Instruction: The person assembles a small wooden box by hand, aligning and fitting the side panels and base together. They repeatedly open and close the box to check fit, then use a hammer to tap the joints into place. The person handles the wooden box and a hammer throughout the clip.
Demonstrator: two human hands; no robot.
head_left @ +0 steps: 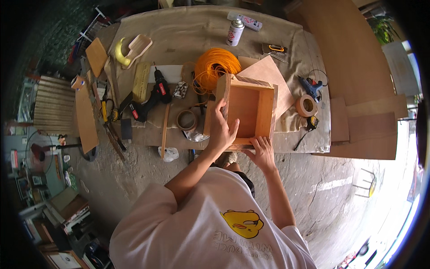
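Note:
A wooden box (244, 112) with its hollow side facing me is held up at the table's near edge. My left hand (221, 130) grips its left wall, the thumb reaching over the rim toward the inside. At the lower right corner, my right hand (261, 151) holds the bottom wall with its fingers over the edge. Behind the box lie a coil of orange cord (217, 67) and a flat brown board (267, 80). Just left of the box stands a roll of tape (187, 120).
A cordless drill (160, 87), a spray can (235, 32), a glue gun (310, 86), another tape roll (306, 106) and a tape measure (312, 123) lie on the cloth-covered table (179, 22). Large cardboard sheets (363, 67) lean at the right. A fan (40, 152) stands at the left.

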